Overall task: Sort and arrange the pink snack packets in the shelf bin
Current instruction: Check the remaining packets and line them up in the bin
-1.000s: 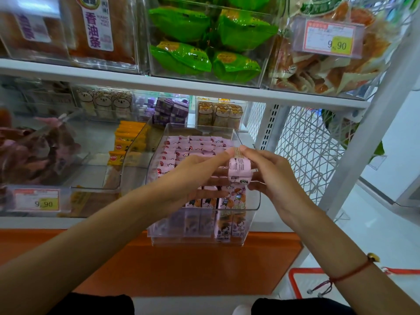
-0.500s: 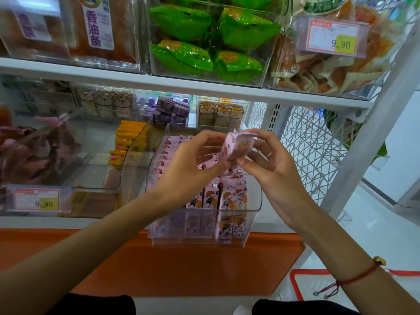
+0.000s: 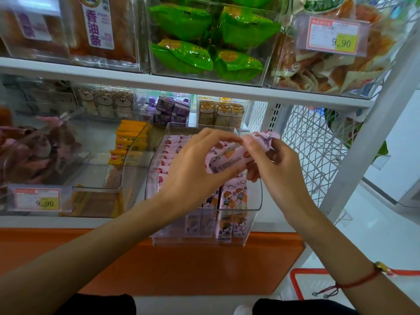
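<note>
Left hand [image 3: 193, 169] and right hand [image 3: 275, 169] both pinching one pink snack packet [image 3: 229, 158], held tilted above clear shelf bin [image 3: 254, 201]. More pink packets [image 3: 233, 196] standing in rows inside bin, cartoon kids printed on fronts; text too small to read. Price tag [image 3: 37, 200] lower left: "9.90". Second price tag [image 3: 333, 37] upper right: "9.90". Brown pack label [image 3: 96, 21]: "香油条". Green packets [image 3: 204, 46] on upper shelf [image 3: 91, 76], print illegible.

Shop: snack bins [image 3: 204, 71] on shelves [image 3: 181, 86] w/ 9.90 price tags [image 3: 334, 35].
</note>
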`<state>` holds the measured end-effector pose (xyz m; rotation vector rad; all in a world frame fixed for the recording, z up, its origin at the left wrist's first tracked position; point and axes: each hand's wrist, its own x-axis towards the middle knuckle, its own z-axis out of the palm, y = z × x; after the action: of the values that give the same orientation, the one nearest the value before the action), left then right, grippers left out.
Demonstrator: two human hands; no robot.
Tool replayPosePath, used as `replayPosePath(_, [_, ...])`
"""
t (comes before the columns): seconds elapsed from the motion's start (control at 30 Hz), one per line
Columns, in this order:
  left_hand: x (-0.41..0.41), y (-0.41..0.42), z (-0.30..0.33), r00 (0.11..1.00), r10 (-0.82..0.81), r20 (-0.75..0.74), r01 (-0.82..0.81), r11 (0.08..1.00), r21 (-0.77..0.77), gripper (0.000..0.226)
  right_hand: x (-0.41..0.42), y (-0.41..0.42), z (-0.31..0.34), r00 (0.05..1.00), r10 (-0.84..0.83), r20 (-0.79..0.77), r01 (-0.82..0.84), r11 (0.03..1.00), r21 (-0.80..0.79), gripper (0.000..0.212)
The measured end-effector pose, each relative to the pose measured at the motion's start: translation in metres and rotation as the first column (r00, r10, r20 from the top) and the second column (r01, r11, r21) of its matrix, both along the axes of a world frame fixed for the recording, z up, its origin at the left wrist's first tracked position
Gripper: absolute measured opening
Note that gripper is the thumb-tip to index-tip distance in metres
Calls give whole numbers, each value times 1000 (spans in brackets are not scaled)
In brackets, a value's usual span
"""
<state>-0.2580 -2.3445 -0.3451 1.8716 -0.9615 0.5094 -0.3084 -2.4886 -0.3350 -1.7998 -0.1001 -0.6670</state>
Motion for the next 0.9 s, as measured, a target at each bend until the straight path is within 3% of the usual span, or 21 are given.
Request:
replayPosePath(0.13, [5,0,4,933,-86,-349,101,995,25,62,1,-13,4,991,131,-37,-125,984,130,11])
replayPosePath(0.2, [7,-2,3,915,-134,-380,149,989,10,49,2,-18,5,987,157,-32,-149,971,188,14])
replayPosePath(0.3, [8,-5,-1,933,-124,-336,102,991,-84,33,1,-26,5,993,116,-12,-112,979,170,22])
replayPosePath(0.4, [10,-15,-7,946,-95,-310,69,993,-94,41,-2,-34,4,999,13,29,-15,998,53,8])
replayPosePath(0.5, [18,-28,-18,974,63,-216,-31,988,150,51,-5,-44,4,974,-201,102,203,979,-7,11])
replayPosePath(0.6, [28,-37,-27,977,208,-39,-171,887,429,45,-9,-54,6,919,-354,172,363,932,-21,14])
replayPosePath(0.7, [35,-44,-32,966,248,73,-238,743,626,53,-9,-61,8,906,-385,176,395,918,-30,13])
replayPosePath(0.77, [39,-46,-34,958,243,153,-281,682,676,52,-7,-62,8,930,-333,153,343,938,-42,14])
replayPosePath(0.9, [34,-44,-39,942,160,297,-318,714,624,42,0,-54,6,962,-253,103,268,947,-179,13])
